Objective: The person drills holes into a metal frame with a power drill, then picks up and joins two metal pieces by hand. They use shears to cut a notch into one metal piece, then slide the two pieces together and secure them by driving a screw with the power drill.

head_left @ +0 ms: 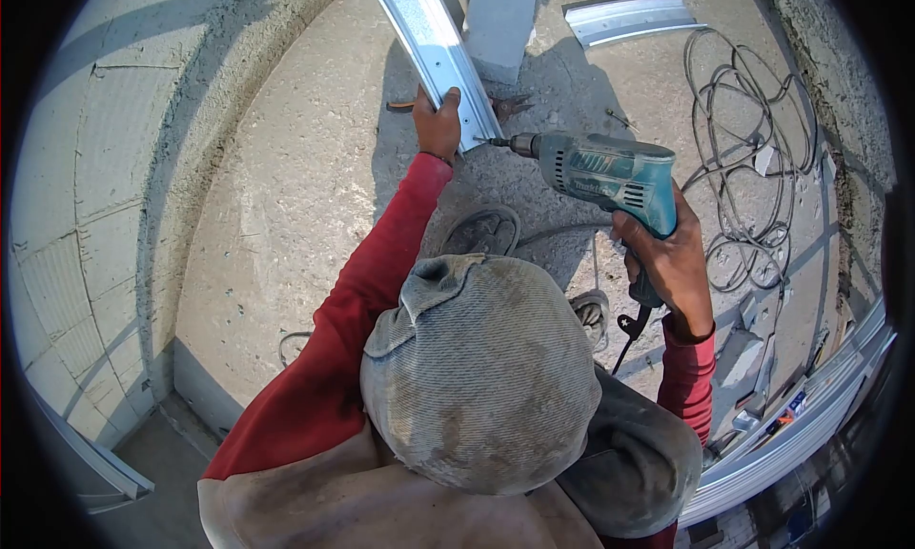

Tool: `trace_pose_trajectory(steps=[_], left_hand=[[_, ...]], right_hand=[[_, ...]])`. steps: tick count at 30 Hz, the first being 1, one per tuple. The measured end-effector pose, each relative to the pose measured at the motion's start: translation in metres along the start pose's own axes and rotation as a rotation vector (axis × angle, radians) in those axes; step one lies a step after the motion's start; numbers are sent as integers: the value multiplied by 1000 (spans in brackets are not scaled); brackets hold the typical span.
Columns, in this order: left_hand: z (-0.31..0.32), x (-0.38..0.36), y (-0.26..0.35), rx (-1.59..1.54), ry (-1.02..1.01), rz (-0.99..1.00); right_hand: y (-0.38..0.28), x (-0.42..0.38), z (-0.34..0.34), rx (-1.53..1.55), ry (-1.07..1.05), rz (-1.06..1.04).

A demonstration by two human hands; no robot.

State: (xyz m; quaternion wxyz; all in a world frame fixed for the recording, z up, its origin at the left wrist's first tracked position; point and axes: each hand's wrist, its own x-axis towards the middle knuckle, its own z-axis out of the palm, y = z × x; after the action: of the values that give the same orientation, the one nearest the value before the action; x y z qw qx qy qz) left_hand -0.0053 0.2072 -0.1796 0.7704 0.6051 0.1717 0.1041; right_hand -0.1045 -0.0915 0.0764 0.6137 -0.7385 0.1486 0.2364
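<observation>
My left hand (438, 125) is wrapped round a silvery metal channel (429, 49), its thumb lying on the inner face. The channel slants from upper left down to its near end. In my right hand (672, 258) is a teal Makita power drill (610, 172), gripped by the handle and pointing left. The drill's bit tip is right at the near end of the channel. Partly hidden behind the channel lies a pair of pliers (510, 104) with orange handles. A grey block (499, 30) rests beside the channel's upper part.
A shorter metal channel piece (634, 17) lies at the upper right. Coiled cable (748, 158) spreads over the concrete floor (286, 158) at right. Long metal strips (791, 458) lie at lower right. A block wall (110, 187) stands at left. A cap-covered head (481, 373) fills the lower middle.
</observation>
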Motion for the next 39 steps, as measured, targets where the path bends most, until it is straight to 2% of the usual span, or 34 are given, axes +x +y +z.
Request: trace_pose_trajectory(steps=[2,5,7,11,13,19,23,27,32,35,38,39], left_hand=[[2,-4,1,73,-9,23],[3,-1,5,48,-38,43],[7,-10,23,-205,-59,-153],[5,-14,19,-183,-66,-127],[1,-13,6,-95,32,-76],[-3,-13,-7,7,19,-17],[-2,-13,0,-69,38,-63],[0,-16,5,-129,7,-110],[3,-14,7,-25,-12,-57],[20,-13,25,125,-32,125],[27,-12,36,85,-66,84],[36,-17,46,-41,-115,27]], right_hand=[[-1,0,-2,-140,-25,-86],[1,-1,0,-75,-9,-83],[6,2,-3,-24,-30,-53],[16,8,-9,73,-15,44],[17,6,-10,40,-12,42],[14,-1,-2,-3,7,11],[16,-1,-3,33,-6,-43],[18,-5,-10,60,-24,-11],[40,-21,-23,254,61,68],[69,-41,-42,396,105,57],[107,-66,-58,545,198,59],[124,-75,-64,654,243,91]])
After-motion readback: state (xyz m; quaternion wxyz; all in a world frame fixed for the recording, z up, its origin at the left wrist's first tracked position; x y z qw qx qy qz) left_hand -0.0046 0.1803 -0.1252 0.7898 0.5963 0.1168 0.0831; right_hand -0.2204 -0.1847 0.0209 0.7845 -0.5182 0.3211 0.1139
